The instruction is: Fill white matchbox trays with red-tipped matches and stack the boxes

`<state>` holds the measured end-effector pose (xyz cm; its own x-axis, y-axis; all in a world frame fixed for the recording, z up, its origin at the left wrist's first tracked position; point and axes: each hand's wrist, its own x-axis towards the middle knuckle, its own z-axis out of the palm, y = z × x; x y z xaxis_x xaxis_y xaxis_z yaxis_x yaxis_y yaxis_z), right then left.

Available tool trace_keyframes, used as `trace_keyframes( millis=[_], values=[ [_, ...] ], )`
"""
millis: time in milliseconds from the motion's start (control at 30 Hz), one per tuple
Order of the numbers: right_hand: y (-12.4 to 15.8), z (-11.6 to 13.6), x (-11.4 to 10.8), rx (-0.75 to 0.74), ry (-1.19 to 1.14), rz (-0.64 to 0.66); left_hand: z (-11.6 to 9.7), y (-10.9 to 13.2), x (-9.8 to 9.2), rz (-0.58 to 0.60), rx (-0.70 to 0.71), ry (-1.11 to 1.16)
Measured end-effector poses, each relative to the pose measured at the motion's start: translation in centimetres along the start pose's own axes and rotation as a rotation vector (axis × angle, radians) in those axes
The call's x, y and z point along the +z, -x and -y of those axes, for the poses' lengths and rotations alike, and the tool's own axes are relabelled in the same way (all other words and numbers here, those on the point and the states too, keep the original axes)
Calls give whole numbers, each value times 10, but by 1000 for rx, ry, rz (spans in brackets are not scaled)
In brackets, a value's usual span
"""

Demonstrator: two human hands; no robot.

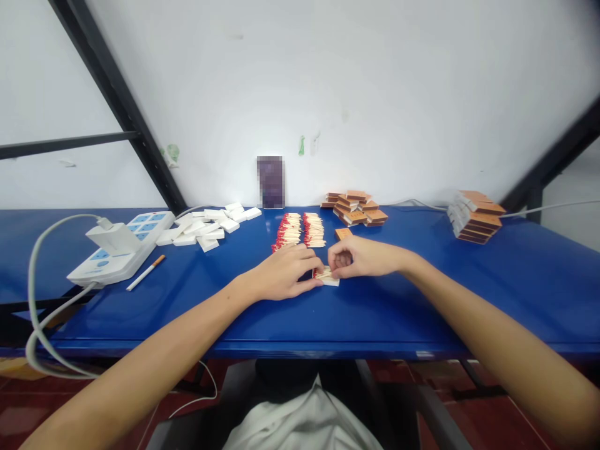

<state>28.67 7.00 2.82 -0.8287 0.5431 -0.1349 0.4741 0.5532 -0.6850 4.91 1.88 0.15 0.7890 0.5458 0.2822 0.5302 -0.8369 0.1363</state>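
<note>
A small white matchbox tray (332, 282) with red-tipped matches (323, 274) in it lies on the blue table in front of me. My left hand (285, 273) is closed on the tray's left end, thumb on the near side and fingers on the far side. From the right, my right hand (357, 255) reaches over the tray, its thumb and forefinger pinched at the matches. Just beyond my hands are two rows of loose matches, a left row (289, 227) and a right row (314, 229). An orange-brown matchbox cover (343, 234) lies behind my right hand, partly hidden.
White trays (206, 226) lie heaped at the back left, near a power strip (150, 226) with a plugged-in charger and a cigarette (146, 272). Brown matchboxes (354, 209) are piled at the back; more boxes (478, 219) are stacked at right. A blurred dark panel (270, 182) stands by the wall.
</note>
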Motion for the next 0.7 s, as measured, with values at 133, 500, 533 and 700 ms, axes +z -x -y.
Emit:
trace_keyframes(
  millis=[133,500,533,700],
  values=[
    [-1,1,1,14,14,-26,0,0,0,5,4,-3],
    [2,4,-1,-13,63,-58,0,0,0,-11,-32,-7],
    [2,3,0,-5,74,-48,1,0,0,-12,-30,-9],
    [2,5,1,1,98,-23,1,0,1,-11,-10,-14]
  ],
)
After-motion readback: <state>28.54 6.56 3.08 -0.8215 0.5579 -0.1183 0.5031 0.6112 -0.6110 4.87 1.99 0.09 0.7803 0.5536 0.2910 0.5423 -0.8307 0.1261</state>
